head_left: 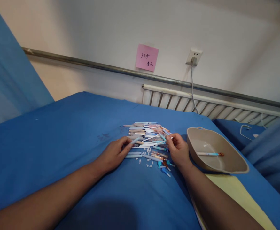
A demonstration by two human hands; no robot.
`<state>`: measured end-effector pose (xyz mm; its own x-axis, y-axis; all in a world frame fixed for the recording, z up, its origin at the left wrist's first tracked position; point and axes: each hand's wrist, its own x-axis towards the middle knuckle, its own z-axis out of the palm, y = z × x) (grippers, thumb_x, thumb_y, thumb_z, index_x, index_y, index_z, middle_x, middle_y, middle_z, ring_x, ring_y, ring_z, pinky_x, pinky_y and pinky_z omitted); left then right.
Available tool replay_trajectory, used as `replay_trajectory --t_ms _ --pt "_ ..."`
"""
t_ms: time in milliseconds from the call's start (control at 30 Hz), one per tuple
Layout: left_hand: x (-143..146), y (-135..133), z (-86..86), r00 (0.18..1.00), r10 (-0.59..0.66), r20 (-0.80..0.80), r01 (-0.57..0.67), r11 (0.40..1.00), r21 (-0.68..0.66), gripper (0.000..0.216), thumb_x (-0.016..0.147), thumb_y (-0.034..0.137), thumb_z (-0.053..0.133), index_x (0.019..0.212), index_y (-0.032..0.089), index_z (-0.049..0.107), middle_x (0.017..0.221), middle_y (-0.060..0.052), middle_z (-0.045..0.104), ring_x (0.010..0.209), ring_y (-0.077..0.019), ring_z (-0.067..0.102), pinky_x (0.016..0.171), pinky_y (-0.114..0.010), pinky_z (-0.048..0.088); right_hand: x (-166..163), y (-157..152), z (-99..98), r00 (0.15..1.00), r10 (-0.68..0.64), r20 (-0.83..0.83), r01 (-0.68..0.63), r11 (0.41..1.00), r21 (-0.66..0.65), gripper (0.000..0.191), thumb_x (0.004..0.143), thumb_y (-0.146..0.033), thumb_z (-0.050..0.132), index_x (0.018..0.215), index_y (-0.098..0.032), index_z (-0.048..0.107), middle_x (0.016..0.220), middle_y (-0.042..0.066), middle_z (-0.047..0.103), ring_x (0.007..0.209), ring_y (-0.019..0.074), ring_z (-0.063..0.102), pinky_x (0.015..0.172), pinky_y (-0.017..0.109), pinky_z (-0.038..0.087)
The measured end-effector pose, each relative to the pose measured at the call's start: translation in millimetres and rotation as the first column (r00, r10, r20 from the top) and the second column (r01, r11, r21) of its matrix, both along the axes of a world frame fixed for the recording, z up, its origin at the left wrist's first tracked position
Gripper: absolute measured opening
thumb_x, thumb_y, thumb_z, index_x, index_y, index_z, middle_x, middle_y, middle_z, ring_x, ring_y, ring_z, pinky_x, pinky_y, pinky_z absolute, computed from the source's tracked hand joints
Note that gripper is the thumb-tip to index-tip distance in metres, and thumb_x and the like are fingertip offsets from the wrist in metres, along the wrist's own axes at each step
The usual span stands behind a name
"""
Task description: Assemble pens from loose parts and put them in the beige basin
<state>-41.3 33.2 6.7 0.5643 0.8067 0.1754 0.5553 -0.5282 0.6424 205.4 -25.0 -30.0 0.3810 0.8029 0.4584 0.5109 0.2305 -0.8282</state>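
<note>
My left hand is closed on a light blue pen barrel, which points up and to the right over the pile. Across from it, the fingers of my right hand are pinched together at the right side of the pile; a small pale tip shows at them, too small to name. Between both hands lies a heap of pen parts: pale barrels, thin white sticks and brownish clear pieces. Small white tips and a blue clip-like cap are scattered in front.
A beige bin stands to the right with one assembled-looking pen in it. A yellow sheet lies under my right forearm. Behind the blue-covered table are a radiator and a wall socket with a plugged-in cord.
</note>
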Motion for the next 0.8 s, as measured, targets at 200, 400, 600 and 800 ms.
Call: replay_trajectory --t_ms 200,400,600,800 --pt "1 1 -7.0 0.998 -0.048 -0.051 0.049 0.999 0.012 0.032 0.086 0.046 0.041 0.087 0.020 0.061 0.082 -0.004 0.062 0.077 -0.0204 0.054 0.070 -0.029 0.039 -8 -1 1.2 0.992 0.098 0.078 -0.094 0.994 -0.047 0.022 0.081 -0.040 0.053 0.076 -0.020 0.057 0.054 -0.005 0.048 0.050 0.0102 0.043 0.050 0.021 0.034" --pt "2 -1 -6.9 0.995 -0.074 -0.059 0.074 0.997 -0.010 0.028 0.087 0.042 0.041 0.086 0.021 0.060 0.082 -0.003 0.062 0.078 -0.0198 0.054 0.069 -0.028 0.038 -11 1 -6.1 0.958 0.280 -0.062 -0.286 0.946 -0.151 0.024 0.081 -0.042 0.053 0.077 -0.019 0.058 0.055 -0.004 0.048 0.050 0.0102 0.042 0.048 0.021 0.033" --pt "3 -1 -8.0 0.998 -0.028 0.055 0.033 0.995 -0.096 0.030 0.083 0.046 0.046 0.086 0.020 0.061 0.080 -0.001 0.063 0.074 -0.0183 0.056 0.065 -0.026 0.041 -9 2 -5.3 0.959 0.257 -0.123 -0.272 0.954 -0.124 0.028 0.080 -0.045 0.053 0.077 -0.018 0.058 0.060 -0.002 0.055 0.053 0.0114 0.048 0.051 0.022 0.038" --pt "4 3 -11.2 0.980 0.054 0.194 -0.011 0.977 -0.215 0.030 0.078 0.047 0.054 0.086 0.018 0.059 0.078 -0.001 0.061 0.069 -0.0158 0.055 0.063 -0.026 0.043 -8 6 -2.9 0.931 0.209 -0.300 -0.235 0.970 -0.054 0.027 0.076 -0.046 0.059 0.078 -0.019 0.056 0.059 -0.002 0.059 0.050 0.0109 0.050 0.051 0.023 0.040"
